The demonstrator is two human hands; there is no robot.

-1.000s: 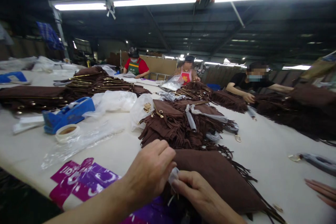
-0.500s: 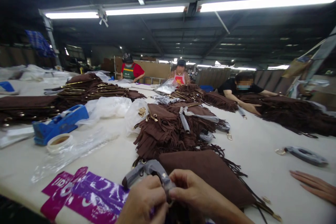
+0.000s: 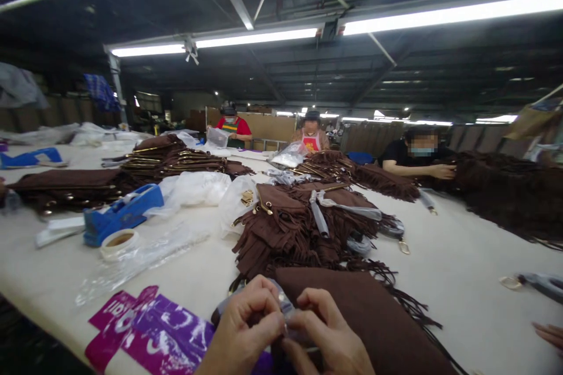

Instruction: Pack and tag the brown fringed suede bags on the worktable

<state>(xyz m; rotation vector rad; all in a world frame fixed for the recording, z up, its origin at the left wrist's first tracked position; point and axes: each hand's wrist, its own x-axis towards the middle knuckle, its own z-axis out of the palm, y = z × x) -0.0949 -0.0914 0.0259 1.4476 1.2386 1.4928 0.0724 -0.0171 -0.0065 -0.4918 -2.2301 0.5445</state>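
Observation:
My left hand (image 3: 246,331) and my right hand (image 3: 328,337) meet at the bottom centre, fingers pinched together on a plastic-wrapped grey strap (image 3: 281,304) that peeks out between them. Right behind them a brown fringed suede bag (image 3: 369,319) lies flat on the white table (image 3: 457,258). Beyond it is a heap of the same brown fringed bags (image 3: 299,222) with gold hardware and wrapped straps.
A purple printed plastic bag (image 3: 149,328) lies left of my hands. Further left are a blue tape dispenser (image 3: 121,214), a tape roll (image 3: 118,241) and clear plastic bags (image 3: 193,184). Stacks of brown bags (image 3: 171,158) fill the far table. Three people work across it. Someone's fingers (image 3: 549,334) show at right.
My hands closed tighter over the wrapped strap, hiding the loop that stuck out half a second ago. The camera tilted up slightly. The person at right pulled an arm back toward the bag pile.

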